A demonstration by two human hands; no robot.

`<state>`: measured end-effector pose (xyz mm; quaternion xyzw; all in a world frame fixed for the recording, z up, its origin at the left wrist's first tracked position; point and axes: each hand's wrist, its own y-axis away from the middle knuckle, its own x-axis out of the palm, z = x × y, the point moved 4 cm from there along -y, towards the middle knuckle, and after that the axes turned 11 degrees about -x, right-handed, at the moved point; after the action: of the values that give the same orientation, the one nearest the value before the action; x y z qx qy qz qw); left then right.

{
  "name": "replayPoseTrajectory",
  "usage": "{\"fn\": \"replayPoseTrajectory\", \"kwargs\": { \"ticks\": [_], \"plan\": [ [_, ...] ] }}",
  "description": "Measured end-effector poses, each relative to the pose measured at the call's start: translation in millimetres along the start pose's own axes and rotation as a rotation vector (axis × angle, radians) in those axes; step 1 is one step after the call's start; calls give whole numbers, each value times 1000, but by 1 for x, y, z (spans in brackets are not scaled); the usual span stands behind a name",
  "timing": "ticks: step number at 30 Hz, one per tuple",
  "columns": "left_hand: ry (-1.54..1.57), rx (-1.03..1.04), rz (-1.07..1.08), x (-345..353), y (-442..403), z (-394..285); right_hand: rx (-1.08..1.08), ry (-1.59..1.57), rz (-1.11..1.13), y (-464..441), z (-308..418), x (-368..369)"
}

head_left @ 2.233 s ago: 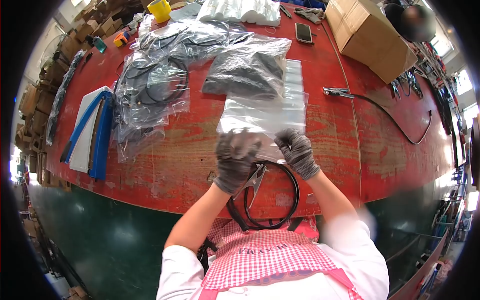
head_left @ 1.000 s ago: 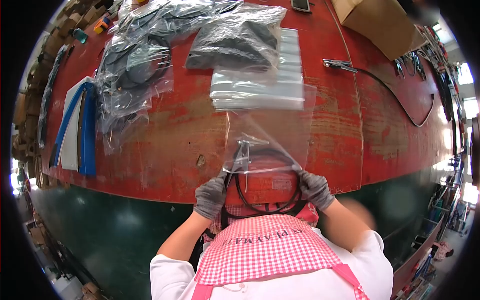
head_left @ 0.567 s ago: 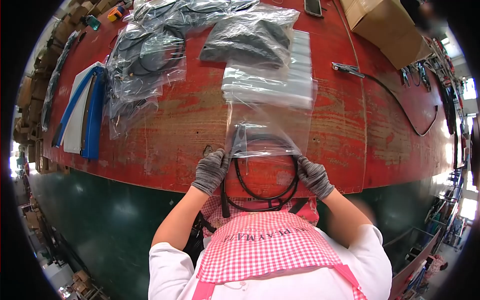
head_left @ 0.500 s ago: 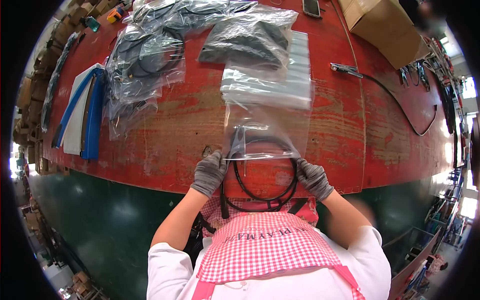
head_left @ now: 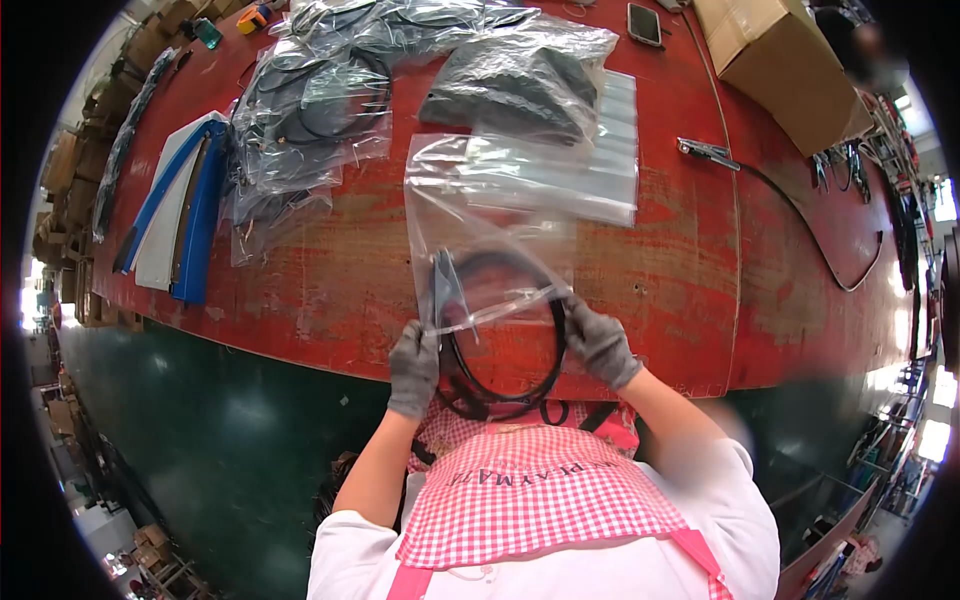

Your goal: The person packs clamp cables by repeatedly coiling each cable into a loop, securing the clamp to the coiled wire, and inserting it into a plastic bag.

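A coiled black cable (head_left: 557, 360) is partly inside a clear plastic bag (head_left: 425, 205), its near loop hanging out toward the pink checked apron. My left hand (head_left: 413, 366), in a grey glove, is closed on the bag's left mouth corner, beside the coil. On the other side my gloved right hand (head_left: 601, 345) pinches the bag's right mouth corner, close against the cable. Whether its fingers also hold the cable is hidden. Beyond the bag lies a stack of flat clear bags (head_left: 615, 150), with a dark plastic-wrapped bundle (head_left: 515, 85) on top.
Bagged cables (head_left: 320, 110) lie at the back left of the red table (head_left: 660, 290). A blue-framed paper cutter (head_left: 185, 215) stands at the left. At the right are a clamp with a cable (head_left: 710, 152), a cardboard box (head_left: 785, 70) and a phone (head_left: 644, 25).
The bag and cable have shifted left and tilted, and the bag has come off the stack. More of the coil lies inside it. My right hand has moved left and the view has turned slightly.
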<state>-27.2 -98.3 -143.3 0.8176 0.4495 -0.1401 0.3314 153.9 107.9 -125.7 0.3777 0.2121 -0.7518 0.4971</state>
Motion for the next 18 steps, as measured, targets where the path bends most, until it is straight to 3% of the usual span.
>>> {"fn": "replayPoseTrajectory", "kwargs": {
  "ticks": [1, 3, 4, 6, 7, 9, 11, 13, 15, 17, 18],
  "plan": [
    [3, 1, -3, -8, 8, 3, -3, 3, 0, 12, -6, 2],
    [-734, 548, -358, -23, 30, -4, -247, 209, 89, 36, -8, 12],
    [-737, 544, -348, -23, 36, 0, -240, 205, 96, 42, -10, 15],
    [-726, 170, -114, -21, 38, 20, -222, 178, 59, 51, -6, 19],
    [-730, 168, -112, -20, 37, 25, -220, 174, 60, 50, -1, 20],
    [-330, 82, -15, -18, 30, 30, -130, 4, -9, 42, 4, 15],
    [-239, 76, -7, -14, 23, 17, -141, -64, -66, 34, 3, 17],
    [-26, 22, -18, -9, 17, 8, 19, -197, -171, 27, -6, 18],
    [36, 65, -24, -5, 18, 13, 55, -250, -176, 32, -12, 14],
    [-354, 427, -107, -4, 41, 15, -139, 122, -1, 52, -11, 12],
    [-407, 453, -79, -6, 55, 25, -222, 195, 68, 72, -19, 17]
  ]
}}
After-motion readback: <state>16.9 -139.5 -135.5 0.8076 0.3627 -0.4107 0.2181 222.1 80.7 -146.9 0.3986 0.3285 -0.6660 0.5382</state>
